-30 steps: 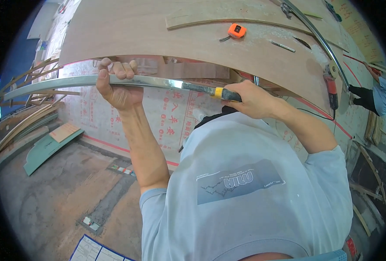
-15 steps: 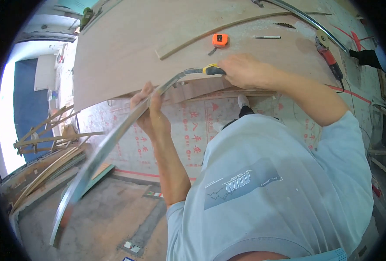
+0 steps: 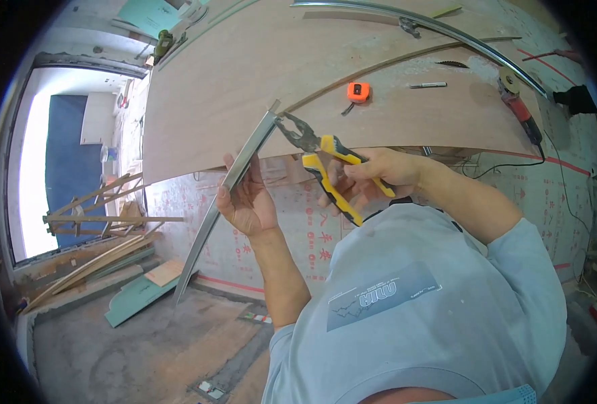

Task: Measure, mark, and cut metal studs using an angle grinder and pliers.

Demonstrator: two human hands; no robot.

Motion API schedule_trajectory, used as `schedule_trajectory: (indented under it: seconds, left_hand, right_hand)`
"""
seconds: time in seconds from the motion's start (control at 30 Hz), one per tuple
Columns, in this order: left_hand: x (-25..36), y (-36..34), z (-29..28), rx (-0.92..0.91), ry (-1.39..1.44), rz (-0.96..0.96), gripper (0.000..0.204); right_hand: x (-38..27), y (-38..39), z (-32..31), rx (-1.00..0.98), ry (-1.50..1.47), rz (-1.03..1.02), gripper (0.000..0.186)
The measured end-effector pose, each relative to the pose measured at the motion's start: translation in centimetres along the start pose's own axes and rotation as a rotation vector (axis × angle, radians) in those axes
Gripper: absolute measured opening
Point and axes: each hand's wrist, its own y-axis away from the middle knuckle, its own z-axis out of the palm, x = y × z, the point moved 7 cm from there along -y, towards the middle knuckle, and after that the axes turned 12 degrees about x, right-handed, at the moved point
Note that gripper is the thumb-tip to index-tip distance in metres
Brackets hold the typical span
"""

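My left hand point(image 3: 252, 200) is closed round a long metal channel point(image 3: 240, 163), which slants from the board's near edge down toward the floor at lower left. In my right hand point(image 3: 379, 174) is a pair of pliers point(image 3: 330, 152) with yellow and black handles. Its handles are spread and its jaws part near the upper end of the channel, close to the metal. Beyond the pliers, an orange tape measure point(image 3: 358, 92) rests on the wooden board point(image 3: 217, 101), with a marker pen point(image 3: 427, 85) to its right.
A red angle grinder point(image 3: 521, 116) with a cord lies at the board's right side. Another long metal channel point(image 3: 392, 13) and a wooden strip point(image 3: 379, 65) cross the board. A co-worker's dark-gloved hand point(image 3: 573, 99) is at far right. Timber pieces point(image 3: 103, 209) stand at left.
The pliers have swung into full view with their handles spread. The channel's upper end has come away from my right hand, and its lower end has moved right.
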Motion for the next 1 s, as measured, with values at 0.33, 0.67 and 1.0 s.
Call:
schedule_trajectory:
  seconds: [0.33, 0.67, 1.0]
  left_hand:
    - [-1.3, 0.2, 0.5, -0.057, -0.054, -0.033, 0.012]
    - [-1.5, 1.0, -0.6, -0.092, -0.071, -0.028, 0.016]
    - [-1.8, 0.4, -1.8, 0.205, 0.180, -0.114, 0.039]
  right_hand:
    - [0.1, 0.3, -0.3, 0.044, -0.075, -0.071, 0.033]
    - [1.3, 0.8, -2.3, 0.144, -0.092, 0.120, 0.023]
    - [3.0, 0.7, -3.1, 0.154, -0.080, 0.141, 0.025]
